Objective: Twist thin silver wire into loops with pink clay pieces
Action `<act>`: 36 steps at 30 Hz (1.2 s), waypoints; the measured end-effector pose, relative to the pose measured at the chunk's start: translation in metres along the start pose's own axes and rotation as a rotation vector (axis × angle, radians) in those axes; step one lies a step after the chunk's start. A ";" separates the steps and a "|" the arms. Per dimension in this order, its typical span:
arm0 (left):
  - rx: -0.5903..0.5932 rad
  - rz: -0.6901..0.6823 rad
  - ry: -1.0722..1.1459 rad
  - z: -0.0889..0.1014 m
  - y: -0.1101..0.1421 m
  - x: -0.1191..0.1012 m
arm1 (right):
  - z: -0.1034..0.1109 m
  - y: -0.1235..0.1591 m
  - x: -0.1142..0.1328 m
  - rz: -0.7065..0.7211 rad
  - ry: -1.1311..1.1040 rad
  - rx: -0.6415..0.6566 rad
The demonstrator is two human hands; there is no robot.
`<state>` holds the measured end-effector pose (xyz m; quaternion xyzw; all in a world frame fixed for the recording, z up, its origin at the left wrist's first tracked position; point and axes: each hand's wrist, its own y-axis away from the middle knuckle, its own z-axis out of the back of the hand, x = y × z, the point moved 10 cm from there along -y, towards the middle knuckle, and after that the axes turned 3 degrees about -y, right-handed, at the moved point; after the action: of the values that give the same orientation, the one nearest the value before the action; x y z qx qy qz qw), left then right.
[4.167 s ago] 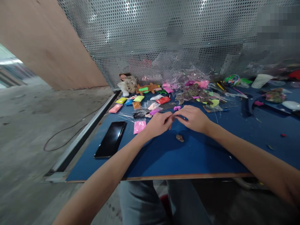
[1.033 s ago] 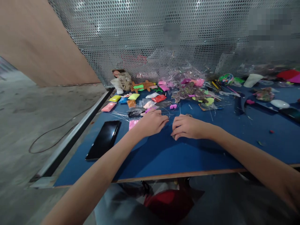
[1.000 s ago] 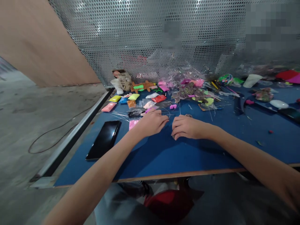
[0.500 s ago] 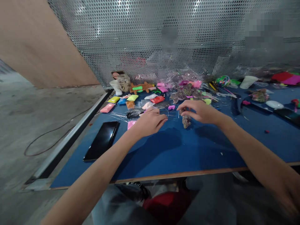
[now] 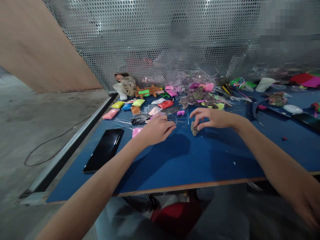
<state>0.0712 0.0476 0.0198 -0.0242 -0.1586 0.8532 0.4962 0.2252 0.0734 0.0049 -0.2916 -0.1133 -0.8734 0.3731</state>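
Note:
My right hand (image 5: 208,118) is curled over a small rough grey-brown lump (image 5: 194,128), like a bit of stone or bark. Thumb and fingers close on it just above the blue table (image 5: 165,166). To its left, my left hand (image 5: 158,128) is closed, thumb and fingertips pressed together; whatever they pinch is too thin or hidden to make out. Near those fingertips a thin wire curves, and another thin pale line stands upright between the hands. A purple piece (image 5: 180,113) lies beyond them. Beside my left wrist is a pink packet (image 5: 136,132).
A black tablet-like slab (image 5: 103,150) lies at the left. Several coloured clay packets and thin wires spread behind my left hand. Further back are a brown lump pile (image 5: 200,95), a white cup (image 5: 265,85) and a perforated metal panel (image 5: 140,36). A white oval (image 5: 292,109) is at right.
My right hand's thumb and fingers have come down onto the lump, which has shifted and turned slightly. The left hand keeps its closed pose. The whole view has shifted a little.

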 end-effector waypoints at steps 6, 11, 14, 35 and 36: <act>0.002 0.008 0.005 -0.001 0.001 0.001 | -0.008 -0.010 -0.007 -0.041 -0.089 0.118; 0.000 0.002 0.004 -0.002 0.003 0.002 | -0.004 -0.031 -0.015 -0.205 -0.049 0.254; -0.002 0.003 -0.009 -0.001 0.003 0.003 | -0.008 -0.046 -0.026 -0.369 0.018 0.393; -0.016 -0.016 0.020 0.003 0.003 -0.011 | -0.032 -0.087 -0.059 -0.448 0.116 0.507; -0.018 -0.017 0.005 0.004 0.003 -0.009 | -0.034 -0.084 -0.056 -0.445 0.127 0.525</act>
<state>0.0730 0.0373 0.0214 -0.0294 -0.1651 0.8476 0.5034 0.1810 0.1508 -0.0536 -0.0987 -0.3714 -0.8909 0.2421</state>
